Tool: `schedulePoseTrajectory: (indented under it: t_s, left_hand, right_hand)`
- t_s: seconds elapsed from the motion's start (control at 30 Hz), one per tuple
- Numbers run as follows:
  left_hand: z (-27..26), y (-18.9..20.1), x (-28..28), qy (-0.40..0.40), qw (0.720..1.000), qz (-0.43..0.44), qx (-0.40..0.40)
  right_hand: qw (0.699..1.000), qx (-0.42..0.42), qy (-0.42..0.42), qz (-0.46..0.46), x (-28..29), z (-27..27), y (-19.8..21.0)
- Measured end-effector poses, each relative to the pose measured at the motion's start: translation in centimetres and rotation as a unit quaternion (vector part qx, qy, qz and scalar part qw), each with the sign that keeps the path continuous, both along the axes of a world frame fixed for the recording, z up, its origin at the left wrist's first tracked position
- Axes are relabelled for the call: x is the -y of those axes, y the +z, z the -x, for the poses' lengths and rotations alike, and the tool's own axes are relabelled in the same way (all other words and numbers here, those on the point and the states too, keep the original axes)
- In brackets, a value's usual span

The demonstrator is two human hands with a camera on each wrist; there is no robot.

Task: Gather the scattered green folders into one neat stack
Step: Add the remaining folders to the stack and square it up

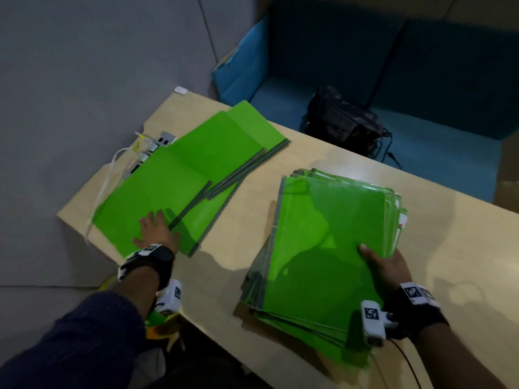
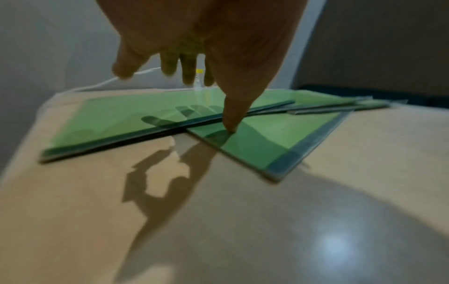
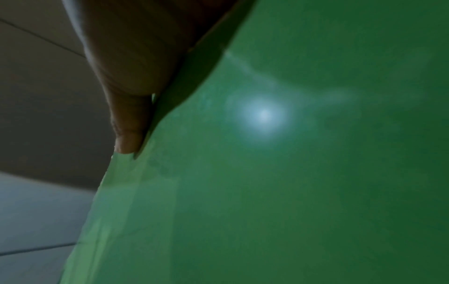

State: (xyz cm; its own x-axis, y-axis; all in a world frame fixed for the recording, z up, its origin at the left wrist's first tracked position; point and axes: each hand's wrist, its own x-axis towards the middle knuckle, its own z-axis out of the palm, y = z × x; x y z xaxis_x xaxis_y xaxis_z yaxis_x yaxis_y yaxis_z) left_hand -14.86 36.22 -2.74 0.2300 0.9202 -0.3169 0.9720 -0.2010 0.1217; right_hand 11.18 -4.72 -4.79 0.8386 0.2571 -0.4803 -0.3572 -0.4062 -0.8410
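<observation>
A: Where are the folders?

B: Two groups on the pale wooden table (image 1: 280, 153); at lower right of the head view sits a thick stack of glossy green plastic folders (image 1: 323, 248), its edges uneven and its near end overhanging the table's front edge; at centre left lie the loose flat green folders with grey spine strips (image 1: 196, 153), fanned and overlapping one another.

A: And the hands?

B: The left hand (image 1: 157, 231) is spread, fingers straight, over the nearest loose folder; in the left wrist view its thumb tip touches a lower sheet while the other fingers hang just above the top one. The right hand (image 1: 384, 262) pinches the stack's right edge, thumb on top; the fingers beneath are hidden; the right wrist view shows the thumb (image 3: 128, 123) against green sheet.

A: Anything else?

B: A white cable (image 1: 109, 169) and a grey socket strip (image 1: 165, 137) at the loose folders' upper left edge; a black bag (image 1: 342, 119) on the blue seat (image 1: 435, 153) beyond the table, upper right.
</observation>
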Motion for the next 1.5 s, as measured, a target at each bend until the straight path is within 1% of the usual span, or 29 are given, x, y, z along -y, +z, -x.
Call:
schedulePoseTrajectory:
  t_s: [0.03, 0.07, 0.13, 0.17, 0.2, 0.3, 0.37, 0.47, 0.57, 0.67, 0.77, 0.87, 0.97, 1.03, 1.13, 1.23, 1.3, 1.43, 1.5]
  left_hand:
    - [0.7, -0.3, -0.3, -0.018, 0.999, 0.028, -0.017]
    - [1.3, -0.6, -0.2, -0.053, 0.997, 0.037, -0.036]
    - [2.1, -1.2, 0.0, -0.134, 0.987, 0.005, -0.090]
    - [2.2, -1.3, 0.0, -0.164, 0.980, -0.016, -0.112]
    - [2.3, -1.3, 0.0, -0.182, 0.976, -0.027, -0.117]
    - [1.9, -0.9, -0.5, -0.205, 0.974, -0.037, -0.086]
    - [1.3, -0.2, -0.6, -0.196, 0.978, -0.034, -0.056]
    - [-0.9, 1.5, -0.8, -0.171, 0.984, -0.045, 0.016]
    - [-4.1, 3.2, -1.5, -0.205, 0.974, -0.079, 0.061]
    - [-7.8, 4.1, -2.2, -0.259, 0.960, -0.084, 0.064]
    - [-11.4, 3.5, -2.5, -0.316, 0.946, -0.070, 0.028]
    - [-13.4, 1.4, -3.4, -0.311, 0.949, -0.038, -0.007]
    - [-13.6, -1.0, -4.1, -0.286, 0.957, -0.043, -0.013]
    - [-13.4, -1.9, -4.4, -0.269, 0.963, -0.021, -0.011]
    - [-13.1, -2.4, -5.4, -0.314, 0.948, 0.013, -0.052]
    - [-13.0, -2.3, -5.7, -0.358, 0.927, 0.003, -0.112]
    - [-12.8, -2.6, -5.4, -0.364, 0.921, -0.010, -0.140]
    - [-12.6, -3.2, -4.7, -0.316, 0.938, -0.006, -0.143]
    - [-12.4, -3.4, -4.0, -0.301, 0.942, -0.029, -0.147]
  right_hand:
    - [1.000, 0.003, 0.005, 0.007, -0.2, 0.1, 0.0]
    - [1.000, 0.006, 0.010, 0.020, -0.3, 0.2, -0.1]
    - [0.999, 0.005, 0.015, 0.034, -0.2, 0.3, -0.2]
    - [0.999, 0.005, 0.020, 0.036, -0.1, 0.3, -0.2]
    - [0.999, 0.004, 0.026, 0.041, -0.1, 0.3, -0.2]
    - [0.998, 0.006, 0.036, 0.055, -0.3, 0.2, 0.2]
    - [0.998, 0.002, 0.037, 0.054, -0.3, 0.3, 0.3]
    - [0.998, -0.003, 0.031, 0.049, -0.2, 0.2, -0.1]
    - [0.999, -0.012, 0.022, 0.041, -0.3, 0.3, -0.1]
    - [0.999, -0.019, 0.013, 0.038, -0.4, 0.3, -0.1]
    - [0.999, -0.015, 0.008, 0.030, -0.3, 0.3, -0.5]
    - [0.999, -0.023, -0.004, 0.025, -0.2, 0.2, -0.9]
    - [1.000, -0.019, 0.003, 0.016, -0.3, 0.1, -1.0]
    - [1.000, -0.024, 0.004, 0.008, -0.3, 0.0, -0.9]
    - [1.000, -0.029, 0.004, 0.010, -0.6, 0.0, -0.3]
    - [1.000, -0.027, 0.007, 0.008, -0.7, -0.2, 0.0]
    - [0.999, -0.030, 0.010, 0.009, -0.8, -0.3, 0.1]
    - [0.999, -0.036, 0.012, 0.002, -0.9, -0.4, 0.2]
    - [0.999, -0.034, 0.013, 0.004, -0.8, -0.4, 0.3]
